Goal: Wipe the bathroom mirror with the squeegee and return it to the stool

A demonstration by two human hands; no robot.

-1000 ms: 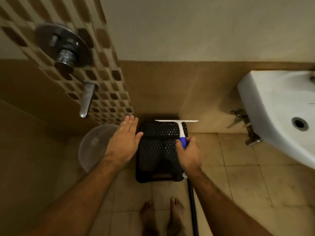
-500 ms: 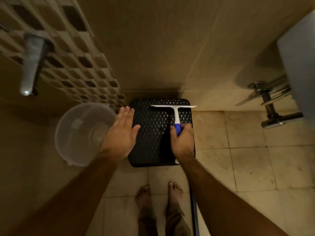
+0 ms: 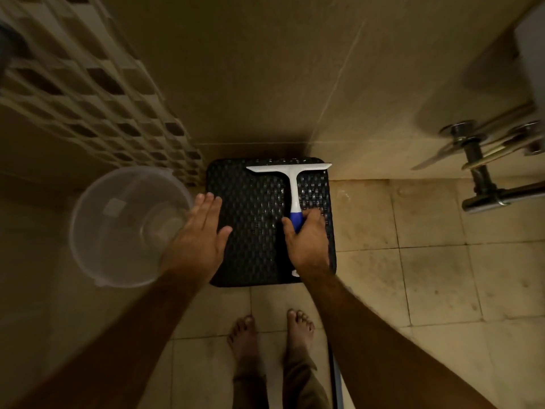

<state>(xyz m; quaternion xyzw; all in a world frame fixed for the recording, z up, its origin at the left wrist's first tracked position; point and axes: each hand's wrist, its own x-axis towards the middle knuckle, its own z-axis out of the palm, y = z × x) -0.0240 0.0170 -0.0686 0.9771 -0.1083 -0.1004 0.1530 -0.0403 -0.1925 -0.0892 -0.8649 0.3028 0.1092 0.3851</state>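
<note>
Our right hand (image 3: 306, 240) curls around the blue grip of the squeegee (image 3: 292, 187), whose white blade lies across the far edge of the black woven stool (image 3: 253, 219). Our left hand (image 3: 200, 234) hovers flat, fingers straight, holding nothing, over the stool's left edge beside a clear bucket (image 3: 124, 225).

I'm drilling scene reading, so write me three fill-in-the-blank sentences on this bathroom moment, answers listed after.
1. The right hand grips the squeegee by its ____ grip.
2. The squeegee's blade lies over the black woven ____.
3. The left hand, fingers straight, sits between the stool and the clear plastic ____.

Missing words: blue; stool; bucket
</note>
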